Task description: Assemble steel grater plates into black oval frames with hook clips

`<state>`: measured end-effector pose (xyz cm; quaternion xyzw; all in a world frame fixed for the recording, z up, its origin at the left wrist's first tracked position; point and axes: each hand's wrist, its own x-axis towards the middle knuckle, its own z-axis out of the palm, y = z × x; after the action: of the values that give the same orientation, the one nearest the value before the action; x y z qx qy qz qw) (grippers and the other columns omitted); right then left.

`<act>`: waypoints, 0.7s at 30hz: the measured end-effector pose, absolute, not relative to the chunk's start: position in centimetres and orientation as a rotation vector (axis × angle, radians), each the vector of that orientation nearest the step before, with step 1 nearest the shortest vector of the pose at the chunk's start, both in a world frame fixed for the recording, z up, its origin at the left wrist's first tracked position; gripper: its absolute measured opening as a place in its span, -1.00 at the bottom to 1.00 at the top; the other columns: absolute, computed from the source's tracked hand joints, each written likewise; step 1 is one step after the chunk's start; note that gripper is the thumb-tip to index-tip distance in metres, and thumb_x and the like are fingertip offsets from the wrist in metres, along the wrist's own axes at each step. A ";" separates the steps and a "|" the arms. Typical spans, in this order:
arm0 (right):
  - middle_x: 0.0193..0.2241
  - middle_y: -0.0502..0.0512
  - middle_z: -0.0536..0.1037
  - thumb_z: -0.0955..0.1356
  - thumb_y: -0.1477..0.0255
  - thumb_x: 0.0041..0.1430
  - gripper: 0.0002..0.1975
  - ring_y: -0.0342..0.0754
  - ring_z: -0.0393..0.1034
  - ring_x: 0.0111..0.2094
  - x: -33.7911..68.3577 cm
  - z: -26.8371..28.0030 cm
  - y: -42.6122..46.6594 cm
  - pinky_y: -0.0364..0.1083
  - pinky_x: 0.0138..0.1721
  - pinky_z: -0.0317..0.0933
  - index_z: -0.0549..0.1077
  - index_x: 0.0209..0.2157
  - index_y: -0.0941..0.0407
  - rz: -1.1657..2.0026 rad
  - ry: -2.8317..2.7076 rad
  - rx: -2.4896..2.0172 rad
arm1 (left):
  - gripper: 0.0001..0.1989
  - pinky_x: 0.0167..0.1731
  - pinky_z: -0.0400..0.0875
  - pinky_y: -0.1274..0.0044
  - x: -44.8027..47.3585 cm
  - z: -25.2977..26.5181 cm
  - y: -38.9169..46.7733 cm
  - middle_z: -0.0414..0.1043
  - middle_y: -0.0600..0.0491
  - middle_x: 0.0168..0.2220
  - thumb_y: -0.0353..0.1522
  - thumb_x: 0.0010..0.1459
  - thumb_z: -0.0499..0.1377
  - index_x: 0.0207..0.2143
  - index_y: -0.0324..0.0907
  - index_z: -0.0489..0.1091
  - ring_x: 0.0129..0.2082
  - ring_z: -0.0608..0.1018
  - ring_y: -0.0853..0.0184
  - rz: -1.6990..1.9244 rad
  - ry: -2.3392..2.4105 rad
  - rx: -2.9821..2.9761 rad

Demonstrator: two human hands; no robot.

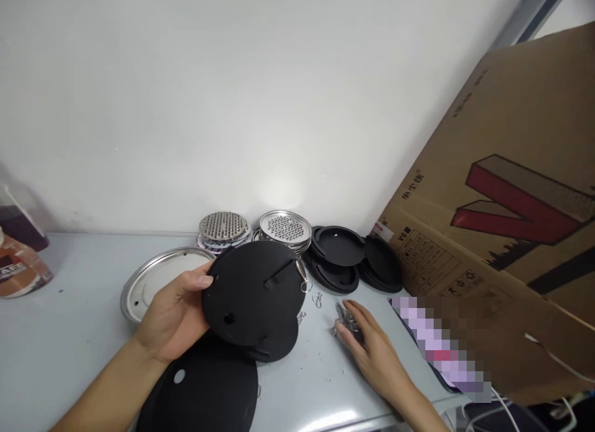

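Observation:
My left hand (179, 311) grips a black round plate (253, 289) by its left edge, thumb on top, holding it tilted above the table. The plate has a small hole and a slit. A metal clip with a ring (302, 276) hangs at its right edge. Another black disc (281, 342) shows behind its lower right. My right hand (369, 345) has its fingers closed round a cluster of small metal clips (348, 323) at the table. A loose clip (317, 300) lies between the hands. Below my left hand are more black plates (209, 388).
Perforated metal discs (224, 226) and grater-like rimmed discs (286, 227) are stacked by the wall. Black dishes (339, 246) stand right of them. A metal lid (153, 271) lies behind my left hand. A cardboard box (488, 233) and a blurred-out phone-like object (437, 351) bound the right; a bottle (21, 268) is left.

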<state>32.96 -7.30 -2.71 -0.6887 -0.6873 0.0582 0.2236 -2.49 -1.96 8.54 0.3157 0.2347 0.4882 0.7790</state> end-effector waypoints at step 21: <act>-0.55 0.03 0.51 0.32 0.22 0.29 -0.71 -0.11 0.39 -0.52 22.8 11.6 -2.6 -0.14 -0.44 0.26 0.54 -0.33 0.14 0.890 -1.807 -1.104 | -0.71 -0.34 0.46 0.57 -2.6 8.2 -1.7 0.57 0.03 -0.28 -0.42 0.02 0.23 -0.14 -0.18 0.52 -0.33 0.58 0.30 1.090 0.533 0.706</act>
<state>22.80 -2.56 11.62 -0.4383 -0.7175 0.3533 0.4102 -2.58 -1.70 8.15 0.3247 0.2449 0.5015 0.7636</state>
